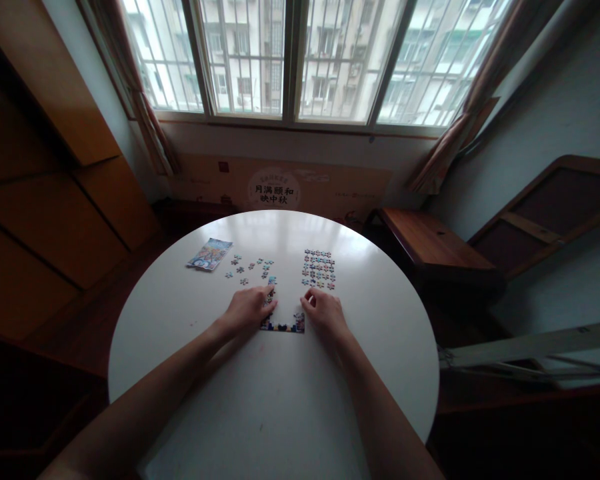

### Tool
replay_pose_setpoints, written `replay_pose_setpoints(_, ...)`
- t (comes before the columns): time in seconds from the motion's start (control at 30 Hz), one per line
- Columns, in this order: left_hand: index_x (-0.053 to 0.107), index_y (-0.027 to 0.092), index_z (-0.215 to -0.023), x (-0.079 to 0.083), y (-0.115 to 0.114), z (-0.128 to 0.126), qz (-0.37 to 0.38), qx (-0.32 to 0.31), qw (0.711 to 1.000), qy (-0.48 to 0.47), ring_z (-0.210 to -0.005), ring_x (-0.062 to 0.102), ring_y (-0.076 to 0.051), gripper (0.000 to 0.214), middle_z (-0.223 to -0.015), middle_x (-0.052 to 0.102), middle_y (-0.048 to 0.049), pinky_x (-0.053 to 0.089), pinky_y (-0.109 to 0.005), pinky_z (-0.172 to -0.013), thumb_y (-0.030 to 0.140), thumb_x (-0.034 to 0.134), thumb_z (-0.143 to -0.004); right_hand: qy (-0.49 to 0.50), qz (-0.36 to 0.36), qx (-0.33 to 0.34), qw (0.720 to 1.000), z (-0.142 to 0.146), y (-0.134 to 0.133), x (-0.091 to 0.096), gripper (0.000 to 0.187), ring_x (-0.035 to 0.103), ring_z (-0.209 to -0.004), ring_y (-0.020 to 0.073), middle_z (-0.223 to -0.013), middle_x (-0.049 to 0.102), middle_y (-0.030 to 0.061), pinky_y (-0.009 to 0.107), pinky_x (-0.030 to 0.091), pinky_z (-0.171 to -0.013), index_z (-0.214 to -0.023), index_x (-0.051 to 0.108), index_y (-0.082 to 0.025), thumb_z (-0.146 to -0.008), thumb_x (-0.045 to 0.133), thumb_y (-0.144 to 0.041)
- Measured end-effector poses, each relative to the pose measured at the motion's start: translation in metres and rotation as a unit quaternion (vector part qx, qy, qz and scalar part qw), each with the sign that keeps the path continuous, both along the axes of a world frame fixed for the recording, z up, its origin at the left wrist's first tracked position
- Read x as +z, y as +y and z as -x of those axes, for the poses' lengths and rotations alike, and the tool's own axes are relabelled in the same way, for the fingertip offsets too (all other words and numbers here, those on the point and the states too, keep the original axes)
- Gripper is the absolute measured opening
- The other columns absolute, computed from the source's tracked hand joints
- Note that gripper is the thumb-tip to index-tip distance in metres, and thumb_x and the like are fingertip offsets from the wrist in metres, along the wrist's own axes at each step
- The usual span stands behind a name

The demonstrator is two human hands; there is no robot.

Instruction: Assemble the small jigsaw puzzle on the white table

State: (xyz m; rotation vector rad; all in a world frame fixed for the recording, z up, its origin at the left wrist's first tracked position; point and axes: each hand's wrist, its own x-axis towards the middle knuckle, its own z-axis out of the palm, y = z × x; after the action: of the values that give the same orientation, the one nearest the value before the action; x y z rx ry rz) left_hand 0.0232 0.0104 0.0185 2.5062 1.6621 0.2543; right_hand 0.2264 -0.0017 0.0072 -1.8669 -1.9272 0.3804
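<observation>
A partly joined jigsaw puzzle (283,328) lies on the white table, its pieces forming a bottom row and a left side. My left hand (250,307) rests on that left side, thumb and fingers closed around the pieces there and covering part of them. Just right of the puzzle, my right hand (325,311) is curled with thumb and forefinger brought together. Anything between those fingertips is too small to make out. Beyond my right hand, loose puzzle pieces (319,268) lie in neat rows. More scattered pieces (240,270) lie beyond my left hand.
A colourful printed sheet (211,254) lies at the table's far left. The round white table (280,413) has a curved edge. Past it are a barred window (290,60), a wooden cabinet (100,207) on the left and a low wooden bench (435,237) on the right.
</observation>
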Motion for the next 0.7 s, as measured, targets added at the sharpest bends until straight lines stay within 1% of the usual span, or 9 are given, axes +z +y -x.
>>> replay_pose_setpoints(0.2, 0.051, 0.024, -0.127, 0.0002, -0.0002, -0.0006, 0.008, 0.005, 1.0, -0.003, -0.103, 0.061, -0.022, 0.045, -0.113, 0.065, -0.007, 0.044, -0.027, -0.084, 0.045, 0.042, -0.088, 0.001, 0.002, 0.001, 1.0, -0.0004, 0.0004, -0.0009, 0.018, 0.055, -0.065, 0.0126, -0.07, 0.066, -0.0005, 0.025, 0.029, -0.066, -0.077, 0.063, -0.021, -0.084, 0.052, -0.034)
replay_pose_setpoints(0.47, 0.052, 0.023, -0.127, -0.0015, 0.0006, -0.0001, 0.01, 0.01, 1.0, -0.001, -0.102, 0.061, -0.022, 0.046, -0.115, 0.065, -0.007, 0.044, -0.028, -0.083, 0.046, 0.042, -0.088, -0.004, -0.002, 0.002, 1.0, -0.0004, 0.0002, -0.0015, 0.018, 0.054, -0.063, 0.0122, -0.07, 0.066, -0.0003, 0.024, 0.029, -0.064, -0.077, 0.063, -0.021, -0.084, 0.052, -0.034)
replay_pose_setpoints(0.7, 0.051, 0.024, -0.127, -0.0017, 0.0005, -0.0001, 0.01, 0.007, 1.0, -0.006, -0.104, 0.06, -0.022, 0.046, -0.115, 0.065, -0.0064, 0.043, -0.028, -0.085, 0.046, 0.041, -0.088, -0.001, 0.001, 0.001, 1.0, -0.0001, 0.0009, -0.0014, 0.019, 0.054, -0.065, 0.0126, -0.07, 0.066, 0.0001, 0.025, 0.029, -0.066, -0.076, 0.063, -0.02, -0.084, 0.052, -0.034)
